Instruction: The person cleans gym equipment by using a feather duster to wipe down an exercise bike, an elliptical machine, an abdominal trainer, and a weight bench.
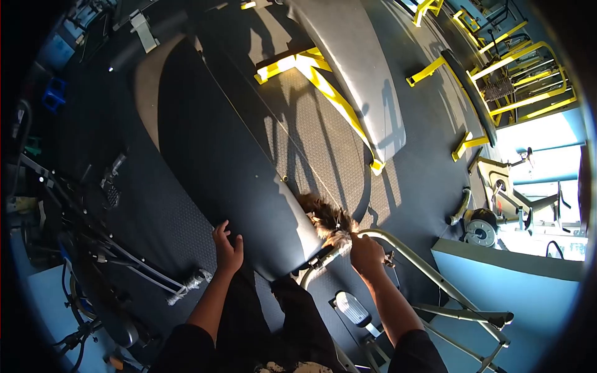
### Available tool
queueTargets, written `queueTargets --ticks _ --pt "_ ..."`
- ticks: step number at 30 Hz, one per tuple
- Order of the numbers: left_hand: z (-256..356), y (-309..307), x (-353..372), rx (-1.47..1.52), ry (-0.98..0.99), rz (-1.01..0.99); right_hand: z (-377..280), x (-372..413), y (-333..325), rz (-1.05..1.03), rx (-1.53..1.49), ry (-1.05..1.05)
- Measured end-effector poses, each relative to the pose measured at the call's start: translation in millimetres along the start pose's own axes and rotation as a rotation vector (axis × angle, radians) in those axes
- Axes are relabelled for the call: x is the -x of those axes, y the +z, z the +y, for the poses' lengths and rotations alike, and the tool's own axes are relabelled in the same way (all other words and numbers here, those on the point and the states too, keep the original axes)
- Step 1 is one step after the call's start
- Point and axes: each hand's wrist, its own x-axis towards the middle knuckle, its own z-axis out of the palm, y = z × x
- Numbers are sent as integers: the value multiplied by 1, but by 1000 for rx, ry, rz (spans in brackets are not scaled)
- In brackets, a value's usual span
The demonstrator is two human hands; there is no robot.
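My right hand is closed on a feather duster, whose brown feathers lie at the near right end of a long black padded bench. The duster overlaps the bent top of a pale metal frame in this view. Its handle is mostly hidden by my fist. Over the near left edge of the bench, my left hand holds nothing, its fingers apart. Below the frame's bend is a ridged foot pedal.
A grey bench on yellow legs stands beyond the black one. Yellow gym machines fill the far right, with an exercise bike by the bright window. A low blue wall borders the right. Metal bars extend on the left.
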Motion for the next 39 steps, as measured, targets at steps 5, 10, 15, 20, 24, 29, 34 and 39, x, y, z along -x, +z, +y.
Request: queueTargets --ticks 5,10,15,20,24,29,34,39 --pt "11 -66 -106 -54 31 124 -65 -66 -56 270 -353 -75" --pt "19 -147 -189 -61 -54 114 -158 -156 -144 475 -305 -304" --pt "-4 -187 -257 -320 -114 212 -265 -205 -274 449 -250 -357" --pt "-22 -178 -290 -495 -96 11 -345 -239 -359 502 -242 -341" --pt "-9 -178 -306 -620 -211 -115 -369 -249 -372 562 -332 -335" --pt "-24 -170 -300 -527 -162 -82 -388 -256 -379 544 -315 -389" --pt "-18 -187 -295 -514 -126 -133 -427 -206 -447 428 -109 -362" --pt "-37 -200 -296 -605 102 -205 -480 -196 -428 587 -363 -533"
